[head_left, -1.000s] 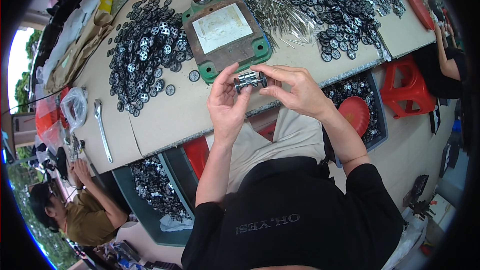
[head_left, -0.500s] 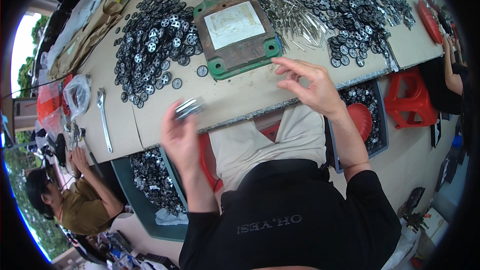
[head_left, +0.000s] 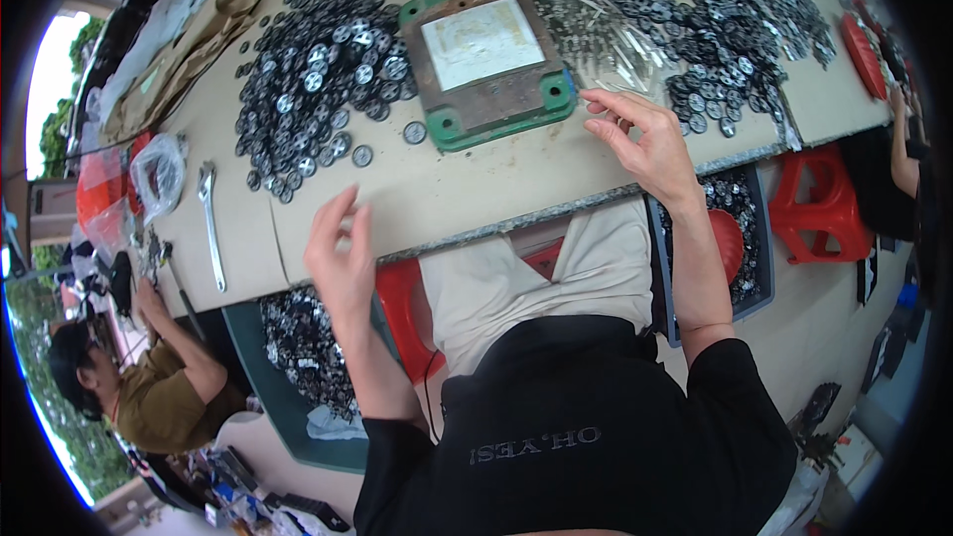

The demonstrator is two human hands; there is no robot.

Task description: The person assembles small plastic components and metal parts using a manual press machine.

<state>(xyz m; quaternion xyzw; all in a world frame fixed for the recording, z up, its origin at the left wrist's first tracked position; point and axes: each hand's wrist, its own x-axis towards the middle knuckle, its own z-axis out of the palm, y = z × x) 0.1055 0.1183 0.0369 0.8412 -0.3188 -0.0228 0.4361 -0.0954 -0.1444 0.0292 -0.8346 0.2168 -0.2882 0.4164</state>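
Hovering loosely spread are the left hand (head_left: pixel 340 258), by the desk's (head_left: pixel 496 184) edge, and right hand (head_left: pixel 655 151), by the green press (head_left: pixel 493 99); soft fingers are probably helping near rods (head_left: pixel 633 62).

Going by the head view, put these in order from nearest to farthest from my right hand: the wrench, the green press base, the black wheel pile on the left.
From your right hand:
1. Green press base: just to its left.
2. Black wheel pile: left of the base.
3. Wrench: farthest left.
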